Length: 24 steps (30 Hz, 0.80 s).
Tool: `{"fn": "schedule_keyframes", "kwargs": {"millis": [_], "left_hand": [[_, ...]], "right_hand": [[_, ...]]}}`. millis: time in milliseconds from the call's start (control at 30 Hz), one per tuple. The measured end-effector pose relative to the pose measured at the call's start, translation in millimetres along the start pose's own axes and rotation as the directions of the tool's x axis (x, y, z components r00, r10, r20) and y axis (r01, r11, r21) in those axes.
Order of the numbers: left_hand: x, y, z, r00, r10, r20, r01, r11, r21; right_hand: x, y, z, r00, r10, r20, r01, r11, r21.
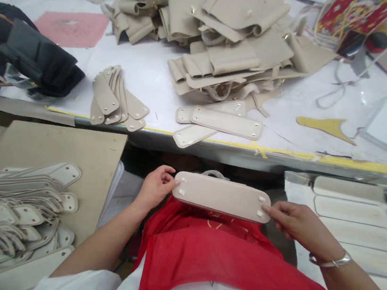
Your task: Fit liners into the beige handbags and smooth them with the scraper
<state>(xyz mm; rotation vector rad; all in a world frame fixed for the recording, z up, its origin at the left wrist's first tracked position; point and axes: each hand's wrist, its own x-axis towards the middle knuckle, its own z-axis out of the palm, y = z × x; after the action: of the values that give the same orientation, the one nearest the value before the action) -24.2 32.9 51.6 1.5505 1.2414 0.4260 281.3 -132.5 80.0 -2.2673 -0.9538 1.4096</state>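
Between my hands, above the red apron, hangs a beige leather strip with rounded ends and small pale tabs near each end. My left hand has its fingers curled at the strip's left end, thumb and fingertips against the edge. At the other end, my right hand pinches the lower right corner between thumb and fingers. Part of a light loop shows behind the strip's upper edge; what it belongs to is hidden.
Several similar strips lie at the table edge, with a fanned stack to their left. A beige leather heap stands behind. More strips cover a board at left; pale panels lie at right.
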Motion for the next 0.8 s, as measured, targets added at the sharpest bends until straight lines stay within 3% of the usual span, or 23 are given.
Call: {"fn": "schedule_keyframes", "kwargs": {"millis": [133, 233, 333, 433, 500, 567, 667, 800], "left_hand": [[-1, 10, -1.8, 0.994, 0.087, 0.068, -0.106, 0.923, 0.371], [3, 18, -8.5, 0.971, 0.171, 0.165, -0.237, 0.715, 0.657], [13, 31, -4.3, 0.911, 0.304, 0.278, -0.4, 0.496, 0.771], [13, 54, 29.8, 0.782, 0.414, 0.466, -0.62, 0.445, 0.646], [8, 69, 67.9, 0.688, 0.474, 0.549, -0.725, 0.475, 0.499], [3, 78, 108.6, 0.634, 0.497, 0.593, -0.769, 0.485, 0.416], [1, 80, 152.8, 0.646, 0.443, 0.621, -0.758, 0.47, 0.452], [4, 77, 168.2, 0.658, 0.415, 0.629, -0.75, 0.439, 0.494]], "right_hand": [[0, 3, 1, 1.0, -0.014, -0.006, 0.014, 1.0, 0.01], [0, 7, 1, 0.997, -0.08, -0.019, 0.079, 0.997, -0.014], [2, 12, -2, 0.99, -0.135, -0.038, 0.131, 0.987, -0.089], [2, 13, -6, 0.985, -0.164, -0.055, 0.152, 0.974, -0.169], [1, 13, -7, 0.982, -0.176, -0.07, 0.16, 0.967, -0.196], [0, 13, -8, 0.978, -0.193, -0.08, 0.173, 0.963, -0.206], [0, 16, -9, 0.972, -0.222, -0.082, 0.2, 0.956, -0.215], [1, 19, -11, 0.966, -0.247, -0.073, 0.226, 0.948, -0.224]]}}
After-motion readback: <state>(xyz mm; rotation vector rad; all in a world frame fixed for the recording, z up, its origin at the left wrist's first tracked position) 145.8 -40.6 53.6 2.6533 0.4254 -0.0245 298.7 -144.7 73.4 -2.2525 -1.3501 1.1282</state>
